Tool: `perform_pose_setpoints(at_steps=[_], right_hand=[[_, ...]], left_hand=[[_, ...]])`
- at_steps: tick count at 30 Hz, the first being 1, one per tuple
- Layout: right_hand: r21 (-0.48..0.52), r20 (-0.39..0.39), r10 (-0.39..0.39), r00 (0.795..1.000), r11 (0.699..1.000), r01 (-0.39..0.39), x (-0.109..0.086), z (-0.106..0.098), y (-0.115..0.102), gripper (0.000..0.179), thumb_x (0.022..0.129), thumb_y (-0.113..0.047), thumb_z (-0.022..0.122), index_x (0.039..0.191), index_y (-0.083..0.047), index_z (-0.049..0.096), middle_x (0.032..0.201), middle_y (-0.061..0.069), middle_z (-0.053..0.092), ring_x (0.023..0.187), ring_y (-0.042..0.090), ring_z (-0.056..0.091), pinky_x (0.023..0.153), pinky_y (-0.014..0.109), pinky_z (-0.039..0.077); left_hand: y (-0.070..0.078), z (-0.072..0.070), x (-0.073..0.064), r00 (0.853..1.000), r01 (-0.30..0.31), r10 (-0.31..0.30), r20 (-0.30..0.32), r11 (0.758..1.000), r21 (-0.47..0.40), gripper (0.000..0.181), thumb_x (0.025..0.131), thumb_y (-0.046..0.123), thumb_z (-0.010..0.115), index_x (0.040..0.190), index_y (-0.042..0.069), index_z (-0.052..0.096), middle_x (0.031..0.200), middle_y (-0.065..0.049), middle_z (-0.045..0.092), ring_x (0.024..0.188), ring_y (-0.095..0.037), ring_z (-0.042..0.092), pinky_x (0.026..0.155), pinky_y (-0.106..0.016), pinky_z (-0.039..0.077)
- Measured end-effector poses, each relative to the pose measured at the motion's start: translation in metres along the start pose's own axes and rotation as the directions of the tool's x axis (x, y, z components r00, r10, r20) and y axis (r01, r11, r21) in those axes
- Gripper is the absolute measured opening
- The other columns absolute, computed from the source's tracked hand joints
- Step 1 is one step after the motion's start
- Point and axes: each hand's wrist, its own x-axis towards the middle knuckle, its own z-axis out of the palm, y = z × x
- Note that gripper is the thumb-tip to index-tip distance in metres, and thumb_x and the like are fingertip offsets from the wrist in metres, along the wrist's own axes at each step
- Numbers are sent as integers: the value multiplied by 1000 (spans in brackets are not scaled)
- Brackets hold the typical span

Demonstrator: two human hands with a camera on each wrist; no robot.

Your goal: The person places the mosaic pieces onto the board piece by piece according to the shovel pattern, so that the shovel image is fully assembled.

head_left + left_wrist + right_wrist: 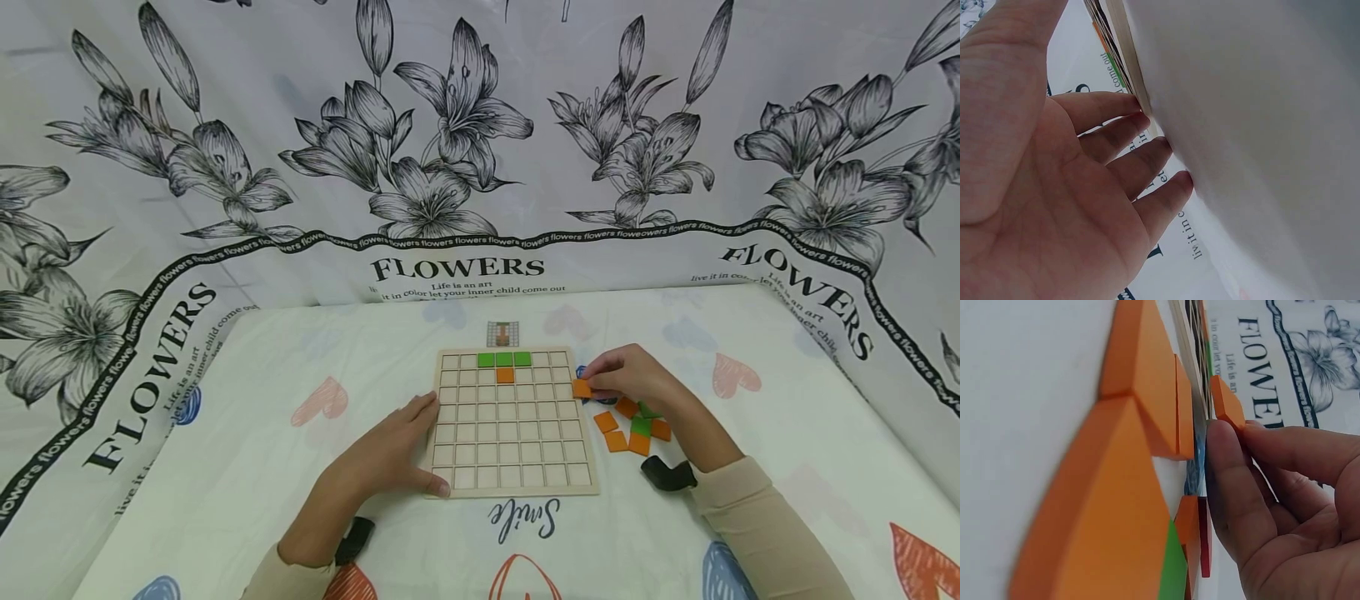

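A wooden grid board [487, 454] lies flat on the table, with three green tiles [504, 359] in a row in its top line and one orange tile [506, 376] below the middle one. My left hand [390, 446] rests along the board's left edge, thumb at the near corner and fingertips against the side; the left wrist view shows those fingers [1141, 159] fairly straight. Between thumb and fingertips, my right hand [633, 377] pinches an orange square tile [1226, 403] at the board's upper right edge.
Several loose orange tiles [617, 441] and green tiles [641, 426] lie right of the board, below my right hand. A small printed grid card [502, 334] sits just beyond the board's far edge. A flower-printed curtain [465, 200] stands behind the table.
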Motion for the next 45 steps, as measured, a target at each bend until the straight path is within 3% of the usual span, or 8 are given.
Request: perform_pose_setpoints(at_steps=[16,27,45], right_hand=[[48,21,-6,1000,999,5,14,17,-13,15,94,-4,67,104,6,74,98,14,72,84,25,73,78,36,60],[5,47,-21,999,1000,21,24,29,-20,14,94,-4,67,103,3,75,100,13,72,85,24,73,79,36,60],[75,47,0,999,997,-3,36,53,-33,9,91,2,70,98,4,76,98,14,71,78,22,72,76,35,60]], left_hand=[[1,-1,-1,1000,6,-6,1,1000,-2,125,61,61,88,156,2,31,163,-11,27,148,-34,24,116,-49,30],[1,-2,-2,1000,-1,1,1,1000,-9,125,62,59,88,157,2,30,163,-12,27,149,-34,24,116,-49,30],[0,-2,-2,1000,-7,7,-6,1000,0,124,63,60,88,156,1,31,163,-12,26,148,-34,24,116,-49,30]])
